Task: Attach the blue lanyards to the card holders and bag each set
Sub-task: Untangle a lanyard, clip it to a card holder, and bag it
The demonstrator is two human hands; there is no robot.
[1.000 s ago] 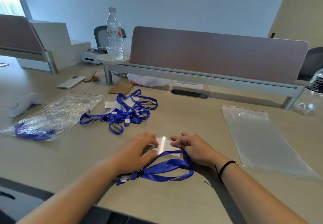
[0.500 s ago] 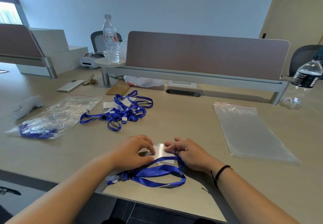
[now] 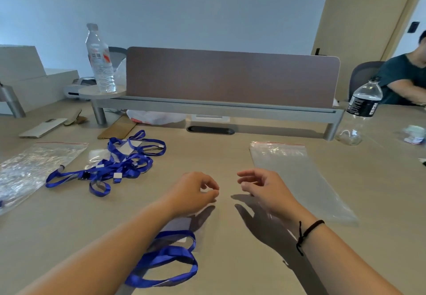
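A clear card holder (image 3: 179,225) lies on the table near its front edge, with a blue lanyard (image 3: 164,261) looped over it, partly hidden by my left forearm. My left hand (image 3: 193,193) hovers beyond it with loosely curled fingers and holds nothing. Beside it, my right hand (image 3: 262,186) is also raised, loosely curled and empty. An empty clear zip bag (image 3: 297,179) lies flat just right of my right hand. A tangle of blue lanyards and card holders (image 3: 117,164) sits at the left middle.
A crinkled zip bag (image 3: 30,168) lies at far left. Behind are a desk divider (image 3: 230,78), a water bottle (image 3: 100,62) on a small round shelf, a second bottle (image 3: 362,110) at right, a phone (image 3: 42,127), and a seated person (image 3: 405,80).
Both hands have let go of the card holder and lanyard and lifted forward off them. The set stays on the table near the front edge.
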